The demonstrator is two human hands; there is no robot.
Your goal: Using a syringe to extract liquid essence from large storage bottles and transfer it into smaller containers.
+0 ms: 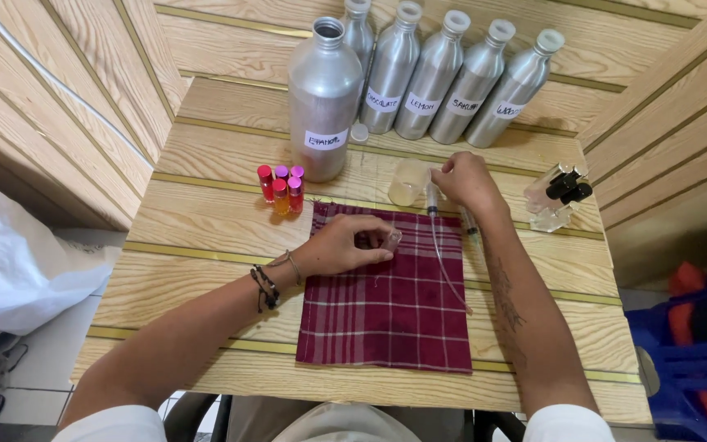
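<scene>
Head view, looking down on a wooden bench with pale grain and thin gold strips. A dark red plaid cloth lay flat at the centre front of the bench.

Left hand rested on the upper left part of the cloth, fingers curled narrow around a small clear vial, which was held just above the cloth near its top edge. Cord bracelets on the left wrist.

Right hand sat beyond the top right corner of the cloth, fingers pinched on the upper end of a syringe. The syringe stood roughly upright, tip down at the cloth edge; a long thin needle or tube ran from it diagonally down across the cloth. A small clear beaker stood just left of this hand, touching or nearly so; cannot tell which. A second syringe lay on the bench under the right wrist.

Left of the cloth's top corner: cluster of small capped bottles, red, pink and orange. Behind them a large aluminium bottle, open, with its white cap on the bench beside it. Five slimmer aluminium bottles, capped and labelled, were lined along the rear. Clear glass bottles with black tops stood at the right edge.
</scene>
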